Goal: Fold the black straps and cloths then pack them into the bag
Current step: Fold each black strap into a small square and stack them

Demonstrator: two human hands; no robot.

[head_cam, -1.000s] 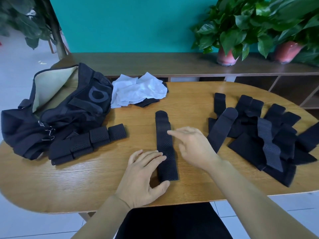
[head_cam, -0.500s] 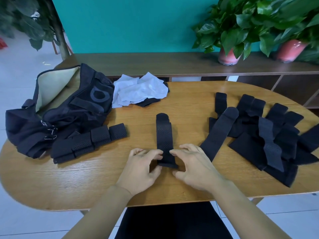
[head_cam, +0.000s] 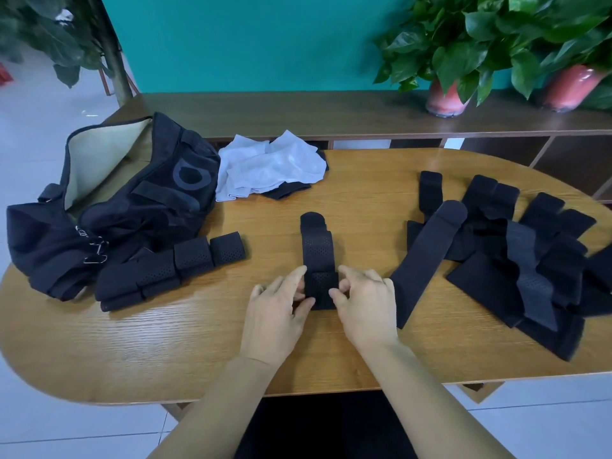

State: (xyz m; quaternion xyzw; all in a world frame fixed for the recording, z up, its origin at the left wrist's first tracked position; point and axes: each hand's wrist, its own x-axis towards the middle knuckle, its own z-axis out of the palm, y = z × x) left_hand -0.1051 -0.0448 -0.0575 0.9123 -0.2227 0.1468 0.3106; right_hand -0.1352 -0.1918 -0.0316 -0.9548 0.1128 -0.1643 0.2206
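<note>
Bag (head_cam: 109,207) first on my left, black and unzipped with its pale lining showing, slumped on the desk (head_cam: 198,342); folded black straps (head_cam: 172,270) lie just beside it, white cloths (head_cam: 268,167) behind them. At centre I see my left hand (head_cam: 275,313) and right hand (head_cam: 364,306) each pinching a side of the perforated strap (head_cam: 319,260), its near end doubled over onto itself, so both grips are closed on it. Farther right, well apart, a loose pile of unfolded straps (head_cam: 516,260) spreads across the desk.
</note>
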